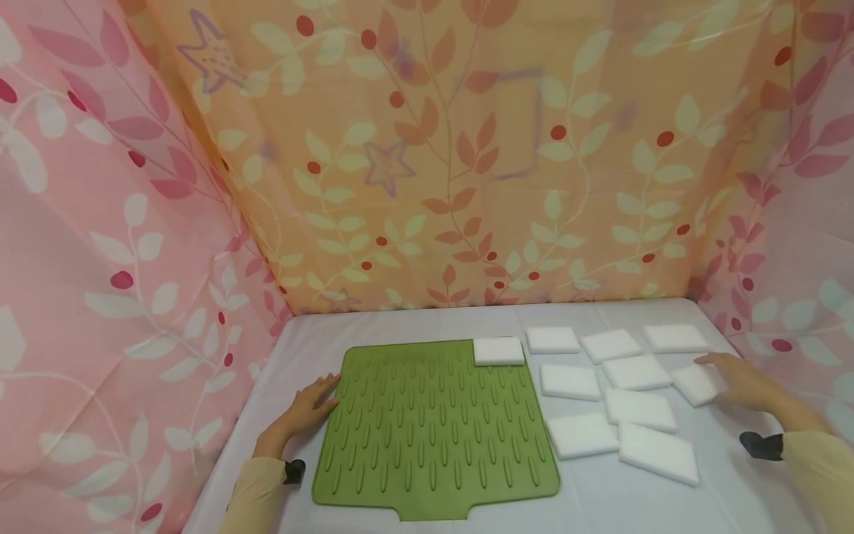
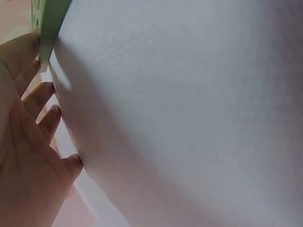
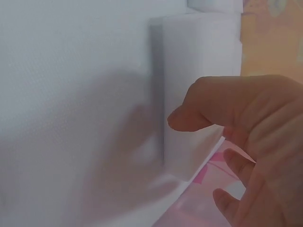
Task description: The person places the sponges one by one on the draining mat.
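Note:
My left hand [image 1: 308, 406] lies at the left edge of a green ridged mat [image 1: 437, 423], its fingers spread and fairly straight. From the left wrist view, the fingertips come right up to the rim of the mat [image 2: 53, 21]. At the far right, my right hand [image 1: 746, 383] straddles a white sponge block [image 1: 692, 384], with the thumb along its near side. The right wrist view shows the thumb bent against this block [image 3: 191, 61] and other fingers loosely curled; the index finger is partly hidden. Another white sponge [image 1: 498, 351] lies on the mat's far right corner.
Several more white sponge blocks [image 1: 639, 409] lie loosely grouped between the mat and my right hand, some edges meeting. A white cloth covers the table [image 1: 507, 515]. Patterned curtains [image 1: 467, 185] enclose the back and both sides.

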`<state>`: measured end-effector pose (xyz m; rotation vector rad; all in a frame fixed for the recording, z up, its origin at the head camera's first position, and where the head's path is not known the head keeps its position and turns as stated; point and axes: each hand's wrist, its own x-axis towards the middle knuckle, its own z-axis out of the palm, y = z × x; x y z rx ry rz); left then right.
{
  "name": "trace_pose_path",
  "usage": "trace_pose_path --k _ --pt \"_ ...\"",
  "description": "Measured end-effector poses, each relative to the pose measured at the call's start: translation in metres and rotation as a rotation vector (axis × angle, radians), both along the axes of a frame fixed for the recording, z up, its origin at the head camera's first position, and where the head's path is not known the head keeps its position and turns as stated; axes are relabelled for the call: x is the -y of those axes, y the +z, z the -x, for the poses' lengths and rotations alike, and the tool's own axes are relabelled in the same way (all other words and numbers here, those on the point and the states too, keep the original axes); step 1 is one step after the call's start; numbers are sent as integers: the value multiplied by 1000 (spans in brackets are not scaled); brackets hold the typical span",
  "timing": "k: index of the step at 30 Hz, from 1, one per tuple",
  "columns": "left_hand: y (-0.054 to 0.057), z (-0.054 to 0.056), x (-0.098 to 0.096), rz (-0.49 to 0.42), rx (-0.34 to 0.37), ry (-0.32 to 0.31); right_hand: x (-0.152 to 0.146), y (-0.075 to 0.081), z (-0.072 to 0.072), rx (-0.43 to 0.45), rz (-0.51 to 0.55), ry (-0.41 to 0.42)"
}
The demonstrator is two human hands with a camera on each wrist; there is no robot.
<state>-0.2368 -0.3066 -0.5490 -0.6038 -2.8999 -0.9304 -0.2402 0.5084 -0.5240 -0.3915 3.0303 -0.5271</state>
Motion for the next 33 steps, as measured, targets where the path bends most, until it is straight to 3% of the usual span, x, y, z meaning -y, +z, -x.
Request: trace_pose_path --k 7,13,21,28,30,33 --pt "-1 4 1 108 77 48 -2 9 -1 3 -68 -33" --pt "1 4 0 89 90 45 5 20 -3 -12 -68 -38" --pt "-4 6 1 88 45 39 22 34 -1 -58 -61 -25" --pt "-6 3 2 6 -65 -10 40 43 0 -36 -54 -64" --pt "-6 2 2 4 -74 -12 44 46 0 -56 -65 -58" --pt "-6 3 2 26 -31 6 50 47 1 -79 -82 -52"
